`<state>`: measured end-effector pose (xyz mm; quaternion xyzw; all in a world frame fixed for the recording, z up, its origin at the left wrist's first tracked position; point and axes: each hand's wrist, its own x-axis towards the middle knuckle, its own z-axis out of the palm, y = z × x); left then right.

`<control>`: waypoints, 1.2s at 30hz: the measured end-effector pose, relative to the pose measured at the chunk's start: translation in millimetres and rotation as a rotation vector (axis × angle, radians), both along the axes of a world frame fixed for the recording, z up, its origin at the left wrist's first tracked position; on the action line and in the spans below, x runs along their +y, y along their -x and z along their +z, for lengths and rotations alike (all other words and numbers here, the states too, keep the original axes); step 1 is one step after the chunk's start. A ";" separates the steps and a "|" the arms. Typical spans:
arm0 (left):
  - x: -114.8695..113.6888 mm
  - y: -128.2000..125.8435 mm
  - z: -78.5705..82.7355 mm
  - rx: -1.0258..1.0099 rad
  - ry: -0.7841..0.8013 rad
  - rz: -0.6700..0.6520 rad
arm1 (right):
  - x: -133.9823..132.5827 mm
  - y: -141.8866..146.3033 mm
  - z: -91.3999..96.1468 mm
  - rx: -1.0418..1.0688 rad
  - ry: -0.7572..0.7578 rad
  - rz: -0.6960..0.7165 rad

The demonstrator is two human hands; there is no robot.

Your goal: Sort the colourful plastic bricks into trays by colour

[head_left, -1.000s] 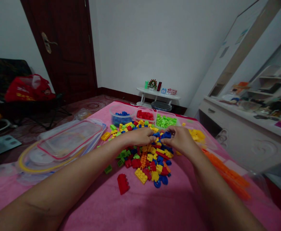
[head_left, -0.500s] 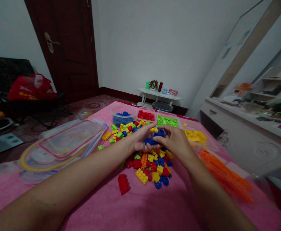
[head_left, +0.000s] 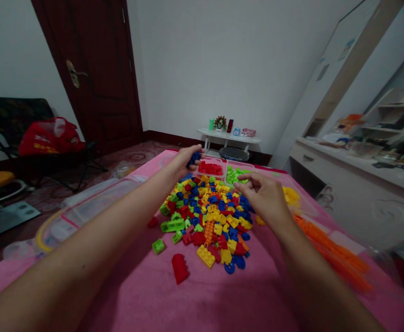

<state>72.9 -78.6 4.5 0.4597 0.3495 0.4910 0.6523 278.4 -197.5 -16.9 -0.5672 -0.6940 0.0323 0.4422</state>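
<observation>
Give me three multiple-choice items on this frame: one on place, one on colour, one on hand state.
1. Where is the left hand?
A. Raised at the far end of the pile of plastic building bricks, near the clear tub of red bricks
B. Flat on the pink cloth near the camera
C. On the door handle

2. What colour are the bricks in the left hand?
A. Orange
B. Blue
C. Green

3. What is the state of the right hand?
A. Clenched on a red brick
B. Pressed flat on the cloth
C. Fingers loosely curled over the pile, nothing seen in them

Answers: 1 A, the arm stretches to the far tubs; 2 B, blue shows between its fingers; 3 C, the fingers are apart and bare.
</observation>
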 end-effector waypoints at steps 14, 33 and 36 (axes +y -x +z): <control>14.3 9.9 -1.7 1.534 -0.775 0.060 | -0.8 3.1 -15.1 -0.457 0.443 0.205; -63.7 -19.6 -47.7 1.412 -0.957 -0.512 | 6.2 3.8 -34.8 -0.476 0.551 0.273; -62.7 -22.4 -53.1 1.444 -0.976 -0.478 | 11.9 -4.7 -37.7 -0.412 0.544 0.273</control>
